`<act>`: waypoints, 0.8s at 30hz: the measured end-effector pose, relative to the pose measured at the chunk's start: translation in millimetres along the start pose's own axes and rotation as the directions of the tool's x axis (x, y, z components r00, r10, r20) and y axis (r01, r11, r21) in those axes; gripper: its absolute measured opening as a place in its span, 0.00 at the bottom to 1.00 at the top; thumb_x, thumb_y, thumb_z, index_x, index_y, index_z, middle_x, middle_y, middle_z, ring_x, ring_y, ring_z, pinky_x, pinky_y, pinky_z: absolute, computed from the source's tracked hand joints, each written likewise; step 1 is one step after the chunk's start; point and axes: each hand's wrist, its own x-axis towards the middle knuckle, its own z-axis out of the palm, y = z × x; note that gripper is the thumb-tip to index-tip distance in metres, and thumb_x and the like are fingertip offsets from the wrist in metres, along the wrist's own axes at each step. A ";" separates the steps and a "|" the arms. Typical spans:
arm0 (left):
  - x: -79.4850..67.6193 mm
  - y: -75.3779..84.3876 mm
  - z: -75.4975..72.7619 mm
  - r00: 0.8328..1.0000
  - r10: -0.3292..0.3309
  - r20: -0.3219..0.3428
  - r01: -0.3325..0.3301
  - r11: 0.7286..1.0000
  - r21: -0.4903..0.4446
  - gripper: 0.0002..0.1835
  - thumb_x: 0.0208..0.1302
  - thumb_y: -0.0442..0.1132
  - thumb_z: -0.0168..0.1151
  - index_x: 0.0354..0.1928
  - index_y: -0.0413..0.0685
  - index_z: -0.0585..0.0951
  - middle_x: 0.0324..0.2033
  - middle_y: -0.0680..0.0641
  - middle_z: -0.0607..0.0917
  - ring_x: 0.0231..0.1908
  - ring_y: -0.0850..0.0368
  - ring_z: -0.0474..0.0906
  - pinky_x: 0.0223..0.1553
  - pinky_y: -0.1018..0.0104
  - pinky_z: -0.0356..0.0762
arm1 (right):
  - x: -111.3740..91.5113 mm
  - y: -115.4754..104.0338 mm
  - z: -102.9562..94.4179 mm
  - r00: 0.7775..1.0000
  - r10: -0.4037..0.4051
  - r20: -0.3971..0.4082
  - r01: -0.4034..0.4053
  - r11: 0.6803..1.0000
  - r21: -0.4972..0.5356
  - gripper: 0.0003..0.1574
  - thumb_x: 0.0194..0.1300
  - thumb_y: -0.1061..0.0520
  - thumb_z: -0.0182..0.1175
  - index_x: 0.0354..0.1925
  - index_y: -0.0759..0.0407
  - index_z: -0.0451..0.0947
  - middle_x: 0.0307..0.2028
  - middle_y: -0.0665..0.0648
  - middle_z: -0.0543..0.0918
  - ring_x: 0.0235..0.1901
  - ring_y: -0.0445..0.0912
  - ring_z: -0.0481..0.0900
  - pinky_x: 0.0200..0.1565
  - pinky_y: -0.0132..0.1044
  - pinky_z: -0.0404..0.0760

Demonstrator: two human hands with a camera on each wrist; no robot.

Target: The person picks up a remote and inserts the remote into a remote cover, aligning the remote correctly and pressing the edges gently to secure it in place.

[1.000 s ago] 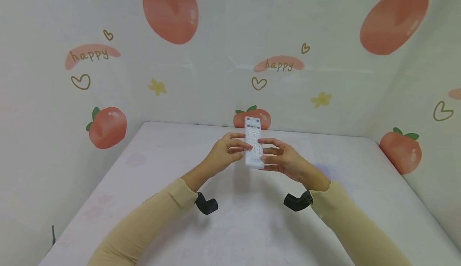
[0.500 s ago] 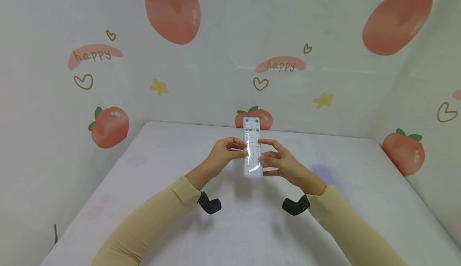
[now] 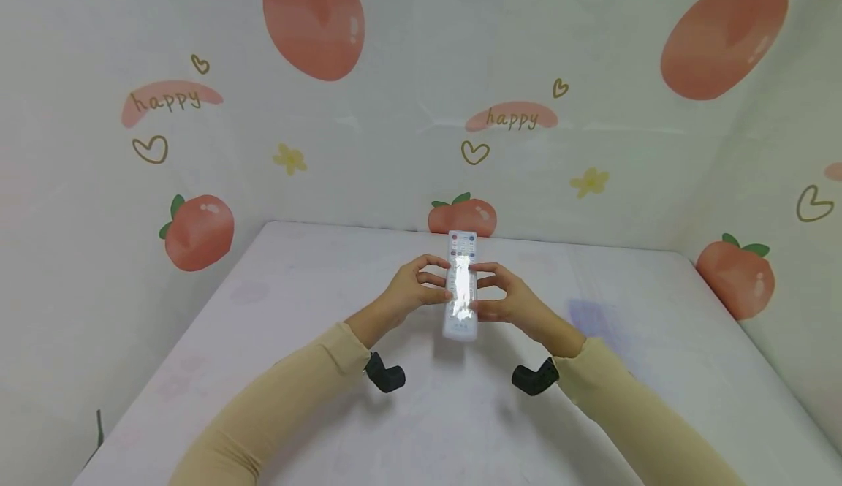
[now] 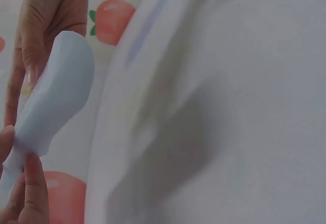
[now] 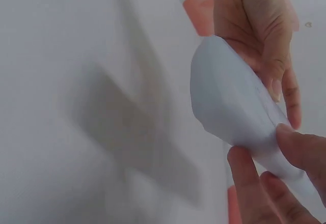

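A white remote control (image 3: 462, 289) is held up above the table, its button face toward the head camera and a bright glare across the middle. My left hand (image 3: 413, 290) pinches its left edge, thumb on the front and fingers behind. From the other side my right hand (image 3: 516, 300) grips the right edge with thumb and fingertips. In the left wrist view the remote's smooth pale back (image 4: 61, 89) shows, with fingertips (image 4: 34, 178) on its underside. The right wrist view shows the remote's rounded end (image 5: 219, 86) and the right thumb (image 5: 300, 145) along its side.
Below lies a white-covered table (image 3: 421, 413), with shadows of the hands and remote on it. A purplish patch (image 3: 590, 318) marks the cloth at right. Behind hangs a white curtain (image 3: 395, 120) printed with red fruit. Black wrist cameras (image 3: 387, 375) sit at both cuffs.
The remote has come down and a little nearer, and its glare has grown across the buttons. Both hands keep hold; the left fingers have shifted from its front to its edge.
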 end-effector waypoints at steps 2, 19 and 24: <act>1.4 -4.1 0.8 1.000 -0.012 0.005 0.012 1.000 0.020 0.27 0.53 0.27 0.70 0.55 0.47 0.74 0.44 0.39 0.85 0.40 0.54 0.82 0.44 0.61 0.83 | 1.2 3.8 -0.2 1.000 0.025 -0.002 -0.025 1.000 -0.008 0.42 0.60 0.68 0.64 0.69 0.59 0.59 0.59 0.71 0.66 0.43 0.50 0.81 0.49 0.53 0.82; 10.4 -27.9 5.8 0.985 -0.169 -0.027 0.171 0.974 0.151 0.24 0.51 0.24 0.71 0.52 0.39 0.75 0.35 0.41 0.82 0.31 0.56 0.80 0.38 0.63 0.85 | 15.1 27.0 9.6 0.974 0.222 -0.042 -0.224 0.973 -0.053 0.39 0.57 0.71 0.65 0.66 0.61 0.65 0.48 0.65 0.73 0.38 0.48 0.78 0.44 0.45 0.85; 13.6 -33.1 5.3 0.984 -0.177 -0.039 0.181 0.970 0.162 0.24 0.51 0.23 0.71 0.50 0.39 0.76 0.34 0.42 0.81 0.30 0.56 0.79 0.36 0.64 0.85 | 17.5 30.5 12.1 0.973 0.227 -0.051 -0.230 0.972 -0.052 0.39 0.57 0.71 0.65 0.66 0.62 0.65 0.49 0.66 0.72 0.38 0.48 0.78 0.43 0.43 0.86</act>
